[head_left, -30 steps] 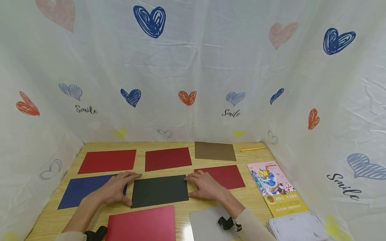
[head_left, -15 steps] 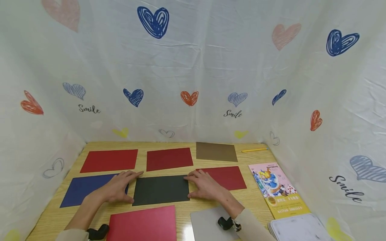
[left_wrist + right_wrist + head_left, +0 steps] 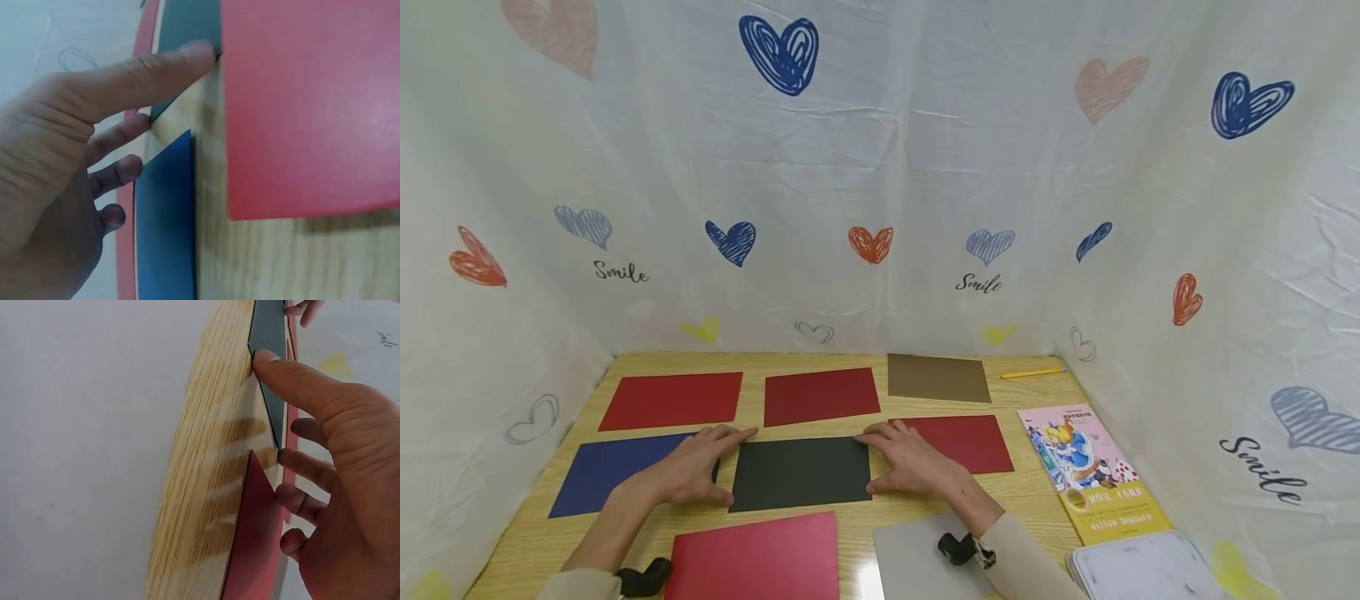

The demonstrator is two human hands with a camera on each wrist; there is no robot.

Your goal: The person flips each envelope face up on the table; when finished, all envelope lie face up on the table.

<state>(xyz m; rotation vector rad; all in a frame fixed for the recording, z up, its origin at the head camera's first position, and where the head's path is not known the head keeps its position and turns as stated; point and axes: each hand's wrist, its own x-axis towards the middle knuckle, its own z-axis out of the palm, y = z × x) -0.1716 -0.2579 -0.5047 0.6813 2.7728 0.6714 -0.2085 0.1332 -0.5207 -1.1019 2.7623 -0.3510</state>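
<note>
Dark green sheet (image 3: pixel 801 473) lay flat on table (image 3: pixel 1033 500)

Blue sheet (image 3: pixel 602 475) sat left, partly hidden by left hand (image 3: pixel 681 473): fingers spread, gripping nothing, thumb at near-left corner. Right hand (image 3: pixel 917 465) also spread, gripping nothing, thumb at near-right corner; red sheet (image 3: pixel 966 442) adjacent. Booklet (image 3: pixel 1090 475) lay far right.

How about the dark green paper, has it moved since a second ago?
Yes, slightly. The dark green paper has shifted a little farther back at its left end: the gap between its near left corner and the pink-red paper has widened.
</note>
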